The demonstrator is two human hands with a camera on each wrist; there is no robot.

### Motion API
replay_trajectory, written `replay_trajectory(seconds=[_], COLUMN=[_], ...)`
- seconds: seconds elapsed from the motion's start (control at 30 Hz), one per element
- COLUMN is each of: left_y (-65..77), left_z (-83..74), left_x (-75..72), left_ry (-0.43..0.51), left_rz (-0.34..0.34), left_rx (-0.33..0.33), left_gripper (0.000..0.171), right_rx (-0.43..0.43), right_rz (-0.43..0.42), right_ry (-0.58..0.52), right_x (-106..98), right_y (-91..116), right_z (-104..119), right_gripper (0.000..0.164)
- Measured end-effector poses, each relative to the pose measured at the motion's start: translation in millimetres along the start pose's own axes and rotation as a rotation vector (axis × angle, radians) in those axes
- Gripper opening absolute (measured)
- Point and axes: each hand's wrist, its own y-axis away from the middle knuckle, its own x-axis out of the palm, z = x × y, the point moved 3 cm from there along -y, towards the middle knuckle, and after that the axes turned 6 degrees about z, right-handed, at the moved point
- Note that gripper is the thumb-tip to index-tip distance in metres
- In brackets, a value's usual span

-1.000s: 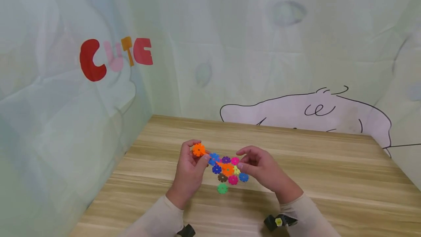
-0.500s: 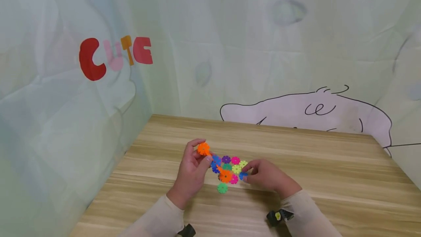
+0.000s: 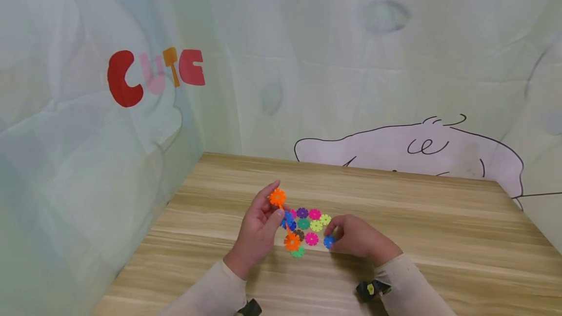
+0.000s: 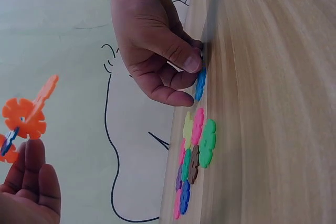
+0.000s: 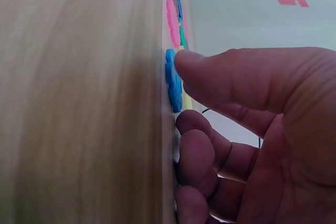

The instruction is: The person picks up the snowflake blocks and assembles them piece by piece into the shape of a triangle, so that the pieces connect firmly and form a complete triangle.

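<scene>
In the head view, my left hand holds a small chain of interlocking snowflake discs up off the table, pinched near its blue middle disc. An orange disc tops the chain, and another orange disc hangs at its lower end. My right hand is down at the tabletop with thumb and fingers curled at a light blue snowflake disc. In the right wrist view the thumb tip lies against this blue disc, which is close to the wood.
Several loose discs lie grouped between the hands, among them a pink disc, a purple disc and a green disc. Part of the group is behind the held chain. The wooden table meets a printed cloth backdrop.
My right hand has come down to the light blue disc, which has shifted slightly right and nearer. The chain in my left hand has turned, its lower orange disc swinging left and nearer.
</scene>
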Motion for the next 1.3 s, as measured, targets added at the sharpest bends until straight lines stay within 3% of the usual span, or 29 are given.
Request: replay_trajectory(seconds=[0.33,0.63,1.0,1.17,1.3], left_y=[1.3,1.5,1.3,1.1,1.9], left_z=[-0.4,0.7,1.7,2.3,1.5], left_x=[0.4,0.9,2.4,4.1,5.3], left_ry=[-0.045,-0.005,-0.031,-0.024,-0.029], left_rz=[0.015,0.030,0.045,0.077,0.121], left_rx=[0.011,0.018,0.013,0.036,-0.001], left_gripper=[0.061,0.052,0.056,0.056,0.055], right_rx=[0.003,-0.031,-0.113,-0.205,-0.287], right_rz=[0.012,0.024,0.054,0.036,0.000], right_ry=[0.075,0.057,-0.127,-0.239,-0.350], right_x=[2,2,-6,-13,-18], right_y=[2,1,2,8,13], right_z=[2,-1,10,22,32], right_gripper=[0.031,0.034,0.020,0.027,0.032])
